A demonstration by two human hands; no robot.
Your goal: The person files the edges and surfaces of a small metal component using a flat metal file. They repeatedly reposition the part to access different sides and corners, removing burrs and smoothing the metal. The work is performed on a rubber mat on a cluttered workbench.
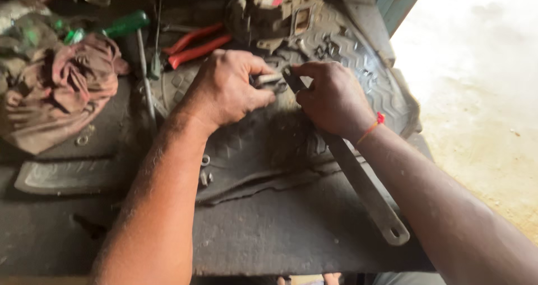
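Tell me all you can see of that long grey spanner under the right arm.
The spanner is a long, flat bar of dull grey metal, worn and grimy. It lies slantwise across the dark rubber mat, its handle end toward the person, with a rounded tip and a hanging hole. The right hand grips it near the head, so most of the head is hidden; a dark bit shows above the fingers, next to a small metal part pinched in the left hand. Whether the jaw grips that part cannot be told.
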